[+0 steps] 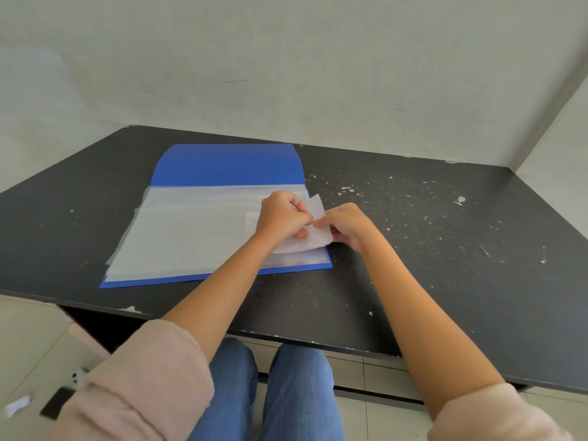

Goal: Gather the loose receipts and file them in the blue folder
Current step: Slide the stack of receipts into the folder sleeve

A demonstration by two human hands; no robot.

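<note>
- Two grips meet on one small bundle: the left grip (283, 218) curls its fingers and thumb round the receipts (318, 208), and the right grip (345, 226) pinches their near edge from the other side. Holding from both sides probably keeps the thin, limp slips squared up and stops them fanning apart.
- Right under both grips lies the open edge of the blue folder (227, 163). The bundle sits tilted there, one corner sticking up beyond the left grip and its lower part resting on the top clear sleeve (191, 230). I judge it is being lined up with a sleeve mouth, though the mouth itself is hidden by the hands.
- Beyond the grips the folder's cover is thrown back flat, and the stack of sleeves spreads out to the left of the left grip. Laid open like this, the folder needs no hand to hold it open.
- To the right of the right grip the dark counter (445, 249) shows only pale chips and flecks.
- Gathering looks done and filing is in hand. The next move calls for a slow, flat slide, since flimsy paper buckles at a tight plastic lip.
</note>
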